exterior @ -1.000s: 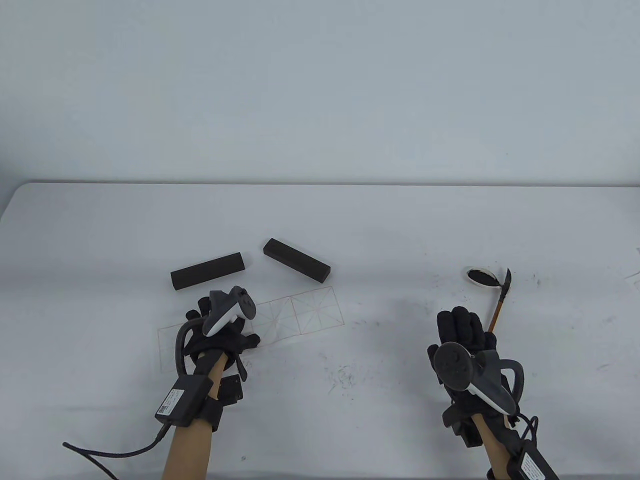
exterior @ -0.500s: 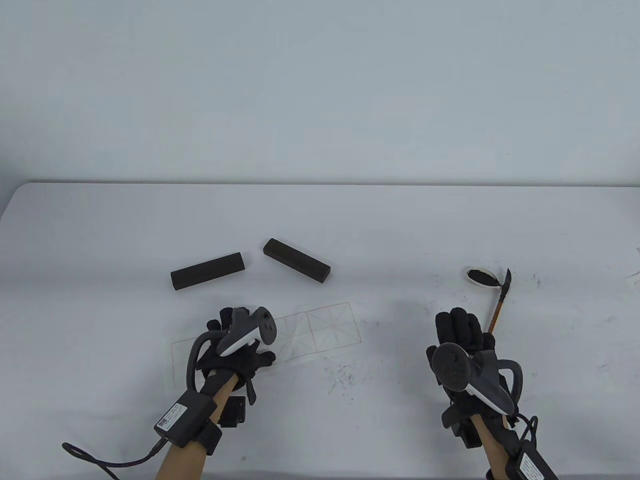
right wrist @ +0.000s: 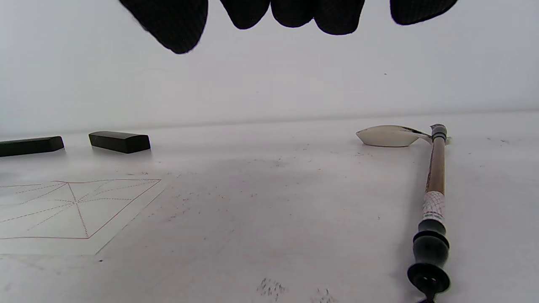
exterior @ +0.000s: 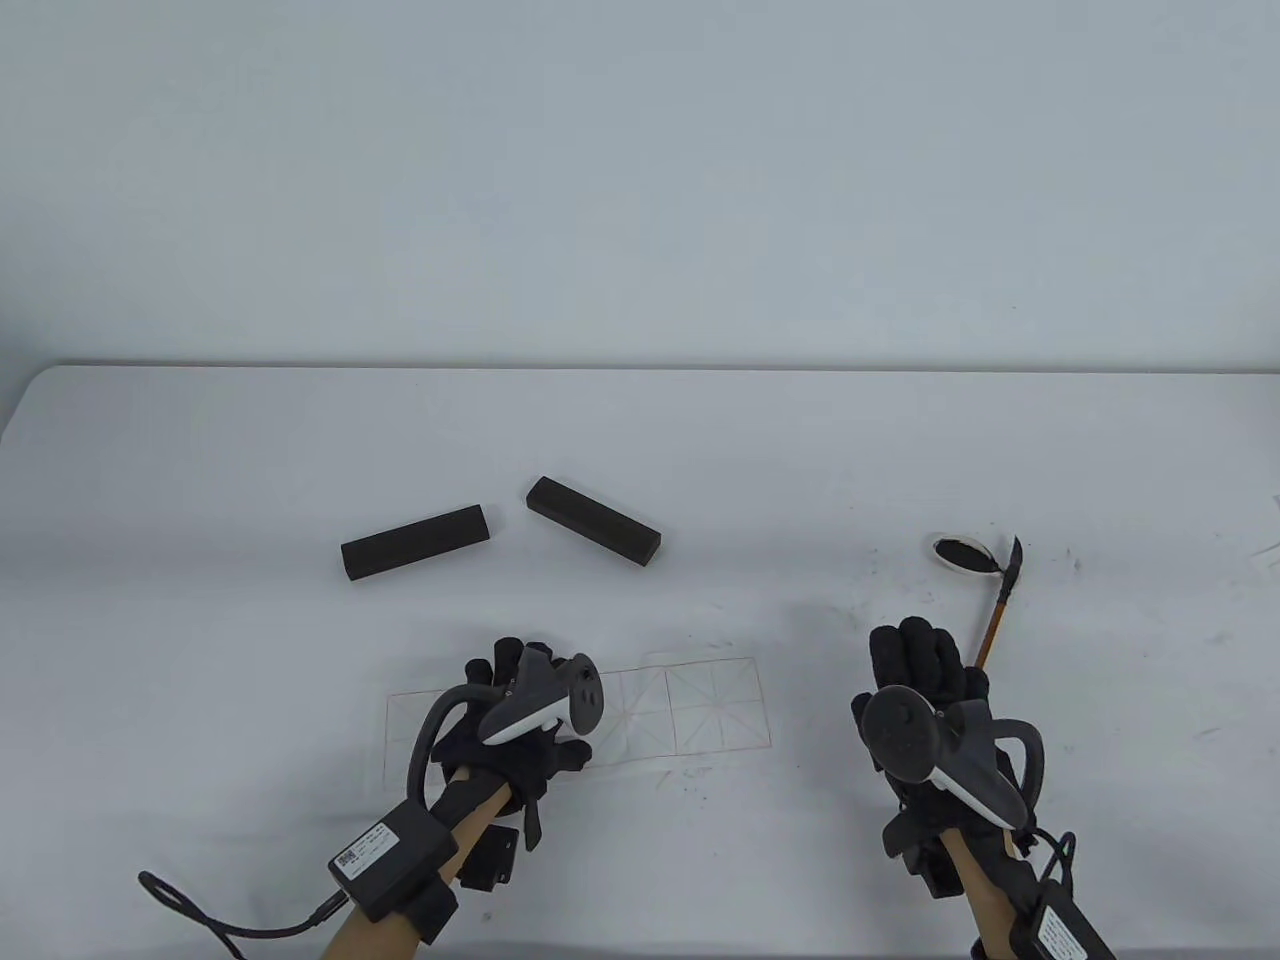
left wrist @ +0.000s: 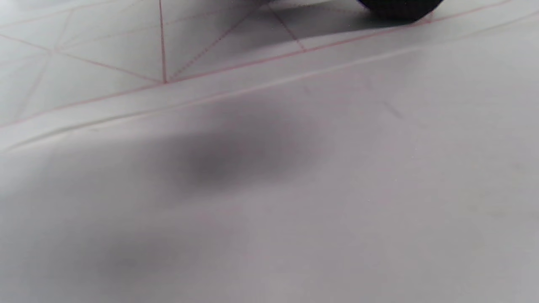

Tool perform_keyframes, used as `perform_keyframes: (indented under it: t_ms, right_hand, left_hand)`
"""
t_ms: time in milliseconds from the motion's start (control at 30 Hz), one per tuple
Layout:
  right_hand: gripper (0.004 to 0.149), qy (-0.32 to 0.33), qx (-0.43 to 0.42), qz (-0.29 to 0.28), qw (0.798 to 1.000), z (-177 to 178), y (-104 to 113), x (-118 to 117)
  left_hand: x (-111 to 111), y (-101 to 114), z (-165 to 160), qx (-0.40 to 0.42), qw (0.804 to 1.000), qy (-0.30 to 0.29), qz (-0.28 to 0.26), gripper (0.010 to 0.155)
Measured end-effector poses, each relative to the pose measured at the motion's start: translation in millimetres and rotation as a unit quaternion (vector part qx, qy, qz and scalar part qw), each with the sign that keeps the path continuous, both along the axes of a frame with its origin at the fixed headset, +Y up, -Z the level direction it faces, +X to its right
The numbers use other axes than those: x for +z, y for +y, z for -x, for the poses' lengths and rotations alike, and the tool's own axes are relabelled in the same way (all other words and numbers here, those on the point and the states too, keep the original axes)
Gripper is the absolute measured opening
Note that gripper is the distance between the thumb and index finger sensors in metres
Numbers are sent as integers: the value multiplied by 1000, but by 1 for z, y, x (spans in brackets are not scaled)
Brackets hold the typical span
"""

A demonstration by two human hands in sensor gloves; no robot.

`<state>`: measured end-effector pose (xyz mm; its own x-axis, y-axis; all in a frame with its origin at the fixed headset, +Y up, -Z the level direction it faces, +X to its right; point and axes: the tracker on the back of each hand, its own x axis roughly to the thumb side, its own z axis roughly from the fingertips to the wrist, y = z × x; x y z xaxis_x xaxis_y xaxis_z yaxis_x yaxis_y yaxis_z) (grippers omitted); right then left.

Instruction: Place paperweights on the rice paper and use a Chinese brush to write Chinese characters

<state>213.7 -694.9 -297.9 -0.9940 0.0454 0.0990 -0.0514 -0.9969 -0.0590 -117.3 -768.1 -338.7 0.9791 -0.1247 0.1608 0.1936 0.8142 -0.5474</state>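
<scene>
The rice paper [exterior: 700, 705], a strip with red grid squares, lies flat near the table's front. My left hand [exterior: 535, 705] rests flat on its left half with the fingers spread. The left wrist view shows the paper [left wrist: 105, 50] up close, with one dark fingertip [left wrist: 400, 8] touching it. Two dark paperweights [exterior: 414, 542] [exterior: 593, 521] lie on the bare table behind the paper. The brush [exterior: 1000, 610] lies with its tip at a small white ink dish [exterior: 960, 553]. Just left of the brush handle, my right hand [exterior: 925, 660] hovers with relaxed fingers [right wrist: 294, 12] and holds nothing.
Ink specks mark the white table [exterior: 700, 450] between the paper and the brush. From the right wrist, the paperweights [right wrist: 30, 145] [right wrist: 119, 141] show far left, the paper [right wrist: 76, 210] at lower left, and the brush [right wrist: 436, 185] and dish [right wrist: 387, 135] at right.
My left hand has slid the rice paper rightward and toward the front edge, away from the paperweights. The right hand has barely moved.
</scene>
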Motion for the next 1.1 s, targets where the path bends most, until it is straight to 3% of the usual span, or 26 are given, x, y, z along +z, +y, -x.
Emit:
perform_keyframes:
  t_ms: [433, 1100]
  right_hand:
    - [68, 1, 1, 4, 1000, 1, 0, 0]
    - [67, 2, 1, 10, 1000, 1, 0, 0]
  left_hand:
    - [17, -2, -22, -1, 999, -46, 1, 90]
    - [20, -4, -21, 32, 998, -46, 15, 89]
